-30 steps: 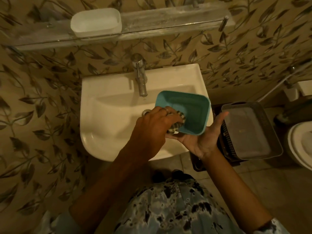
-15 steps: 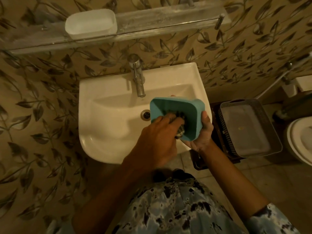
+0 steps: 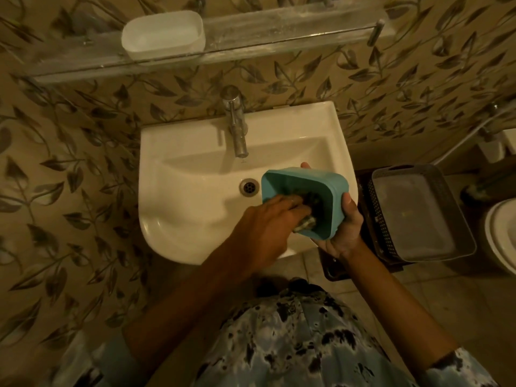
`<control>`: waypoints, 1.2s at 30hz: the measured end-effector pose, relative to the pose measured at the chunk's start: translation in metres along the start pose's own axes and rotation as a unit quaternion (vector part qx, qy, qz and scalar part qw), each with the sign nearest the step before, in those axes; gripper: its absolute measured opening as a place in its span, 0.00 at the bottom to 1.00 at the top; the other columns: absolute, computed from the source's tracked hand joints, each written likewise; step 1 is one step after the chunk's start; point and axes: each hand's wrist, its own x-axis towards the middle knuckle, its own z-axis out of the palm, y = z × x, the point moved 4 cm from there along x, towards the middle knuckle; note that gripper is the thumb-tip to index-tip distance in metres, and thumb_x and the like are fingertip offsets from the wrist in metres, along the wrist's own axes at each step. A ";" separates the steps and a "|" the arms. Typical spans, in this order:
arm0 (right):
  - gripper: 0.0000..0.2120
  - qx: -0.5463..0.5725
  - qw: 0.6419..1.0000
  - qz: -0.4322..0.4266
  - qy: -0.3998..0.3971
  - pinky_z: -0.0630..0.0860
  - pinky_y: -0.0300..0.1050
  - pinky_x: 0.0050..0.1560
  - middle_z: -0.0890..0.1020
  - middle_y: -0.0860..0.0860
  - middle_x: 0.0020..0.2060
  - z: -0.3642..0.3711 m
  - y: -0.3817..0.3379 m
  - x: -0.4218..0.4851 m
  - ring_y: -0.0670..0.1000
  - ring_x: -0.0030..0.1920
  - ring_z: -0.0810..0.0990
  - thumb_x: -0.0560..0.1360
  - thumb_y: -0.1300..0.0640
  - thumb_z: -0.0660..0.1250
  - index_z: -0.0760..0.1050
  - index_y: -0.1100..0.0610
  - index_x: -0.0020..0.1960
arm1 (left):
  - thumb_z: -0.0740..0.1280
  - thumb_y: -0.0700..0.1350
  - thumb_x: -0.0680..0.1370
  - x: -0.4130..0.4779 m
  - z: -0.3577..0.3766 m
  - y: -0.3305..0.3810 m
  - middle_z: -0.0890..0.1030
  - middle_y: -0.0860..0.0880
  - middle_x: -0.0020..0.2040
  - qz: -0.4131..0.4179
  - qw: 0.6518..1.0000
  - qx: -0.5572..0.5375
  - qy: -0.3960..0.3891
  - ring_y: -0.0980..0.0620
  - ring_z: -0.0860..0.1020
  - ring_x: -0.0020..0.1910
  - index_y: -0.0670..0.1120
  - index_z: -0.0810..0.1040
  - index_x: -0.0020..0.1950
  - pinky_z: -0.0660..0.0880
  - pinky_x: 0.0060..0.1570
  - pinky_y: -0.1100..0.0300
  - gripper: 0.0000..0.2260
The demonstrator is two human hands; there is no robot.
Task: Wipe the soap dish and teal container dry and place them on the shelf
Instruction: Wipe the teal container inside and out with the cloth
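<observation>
A teal container (image 3: 333, 196) is tipped on its side over the right part of the sink, its mouth facing left. My right hand (image 3: 344, 233) grips it from below and behind. My left hand (image 3: 265, 227) reaches into its mouth and holds a dark patterned cloth (image 3: 307, 219) against the inside. The white soap dish (image 3: 163, 33) sits on the glass shelf (image 3: 279, 29) above the sink, at the left.
A white sink (image 3: 181, 208) with a chrome tap (image 3: 237, 129) hangs on the leaf-patterned wall. A dark mesh basket (image 3: 416, 213) with a clear tray in it stands on the floor at the right. A toilet rim (image 3: 499, 233) shows at the far right.
My right hand has tipped the teal container from mouth-up onto its side. My left hand has pushed the cloth deeper inside.
</observation>
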 end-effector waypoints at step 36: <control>0.43 -0.046 0.994 -0.044 0.085 0.79 0.50 0.56 0.80 0.60 0.57 0.014 -0.006 0.010 0.57 0.56 0.81 0.64 0.42 0.76 0.67 0.63 0.70 | 0.61 0.35 0.69 -0.002 0.000 0.012 0.82 0.52 0.54 -0.147 0.920 -0.290 0.220 0.54 0.80 0.54 0.48 0.80 0.55 0.78 0.54 0.57 0.18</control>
